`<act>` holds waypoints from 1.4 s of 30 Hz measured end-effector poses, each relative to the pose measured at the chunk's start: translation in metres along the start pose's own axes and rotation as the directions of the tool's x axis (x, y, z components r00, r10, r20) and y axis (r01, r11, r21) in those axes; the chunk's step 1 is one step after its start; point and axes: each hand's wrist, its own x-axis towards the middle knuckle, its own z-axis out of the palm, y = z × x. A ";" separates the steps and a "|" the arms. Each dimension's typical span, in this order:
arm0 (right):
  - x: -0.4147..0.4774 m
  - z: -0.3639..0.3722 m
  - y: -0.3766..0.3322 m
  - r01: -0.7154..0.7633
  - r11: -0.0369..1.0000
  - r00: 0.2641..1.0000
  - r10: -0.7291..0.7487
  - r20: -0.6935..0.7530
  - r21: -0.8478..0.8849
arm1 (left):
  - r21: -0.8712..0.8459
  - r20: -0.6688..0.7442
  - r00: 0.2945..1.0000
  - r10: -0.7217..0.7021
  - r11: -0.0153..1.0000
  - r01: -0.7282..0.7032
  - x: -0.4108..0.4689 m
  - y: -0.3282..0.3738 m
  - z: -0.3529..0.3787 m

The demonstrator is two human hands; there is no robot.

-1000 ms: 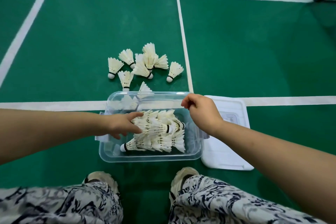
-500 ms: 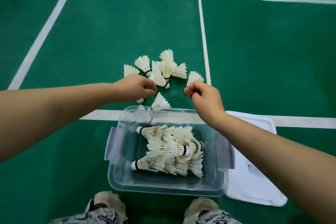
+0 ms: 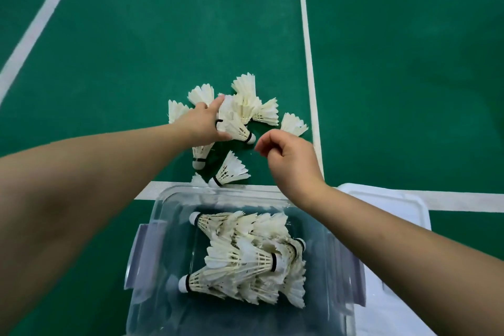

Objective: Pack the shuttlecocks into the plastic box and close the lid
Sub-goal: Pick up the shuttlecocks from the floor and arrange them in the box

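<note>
Looking into the plastic box (image 3: 152, 254), found packed shuttlecocks (image 3: 245, 256) lying on their sides in overlapping rows, bunched toward its three o'clock side, with bare bottom showing at nine. Counted about nine loose shuttlecocks (image 3: 268, 113) heaped on the green court floor (image 3: 136, 49) just beyond the box's twelve o'clock rim, the nearest almost touching it. Saw the left hand (image 3: 203, 124) laid over the heap's nine o'clock side, thumb and forefinger closed around the top shuttlecock (image 3: 234, 125), cork end toward four o'clock. Saw the right hand (image 3: 289, 155) hovering at the heap's four o'clock edge, fingers curled in and holding nothing. Noted the white lid (image 3: 395, 204) lying flat on the floor at the box's three o'clock, off the box and partly hidden by the right forearm. Judged the packing perhaps half done or a little more: the heap not yet moved across, the lid not yet fitted and pressed shut.
</note>
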 end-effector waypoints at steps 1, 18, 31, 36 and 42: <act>0.001 0.000 0.000 0.002 1.000 1.000 -0.001 0.006 -0.004 | 0.038 0.031 0.999 0.022 0.999 -0.023 0.002 0.002 0.002; -0.012 -0.004 0.000 -0.002 0.999 0.999 0.004 0.052 -0.051 | 0.289 0.099 0.957 0.273 0.912 -0.290 0.008 0.050 0.008; -0.018 -0.011 0.001 -0.015 1.000 1.000 0.015 0.025 0.009 | 0.370 0.041 0.951 0.308 0.879 -0.301 -0.018 0.045 -0.002; -0.022 -0.015 -0.011 -0.003 1.000 1.000 0.003 -0.009 0.006 | 0.377 0.023 0.935 0.353 0.863 -0.336 -0.045 0.044 -0.035; -0.038 -0.022 -0.034 0.051 0.999 0.993 -0.051 -0.109 0.002 | 0.340 -0.089 0.901 0.425 0.863 -0.374 -0.090 0.045 -0.076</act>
